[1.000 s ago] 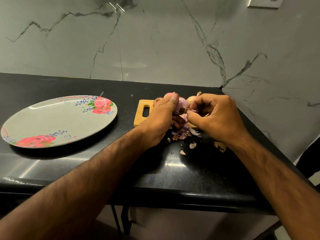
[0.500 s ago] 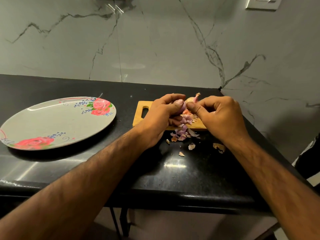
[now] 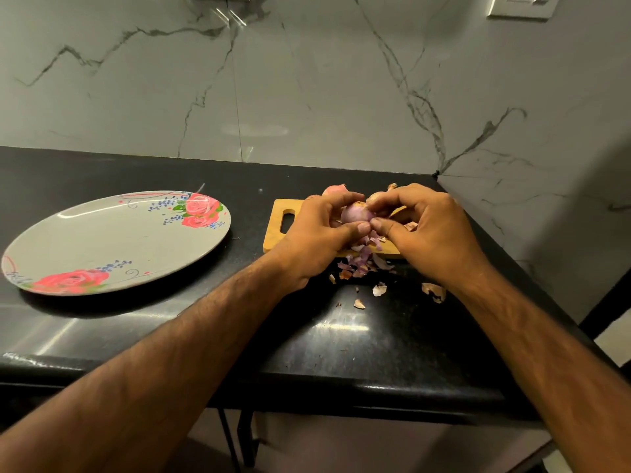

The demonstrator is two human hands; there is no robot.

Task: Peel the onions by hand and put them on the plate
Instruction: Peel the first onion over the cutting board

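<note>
The left hand grips a purple onion over the wooden board. The right hand pinches its skin. Bits of skin lie on the black surface. The flowered plate has no onions yet. More onions wait behind.

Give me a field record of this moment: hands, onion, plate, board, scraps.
left hand: grips the onion above the cutting board
right hand: pinches at the onion's skin
plate: left of the board, no onion on it
other onions: two partly visible behind the hands
peels: scattered at the board's near edge and on the counter
</note>
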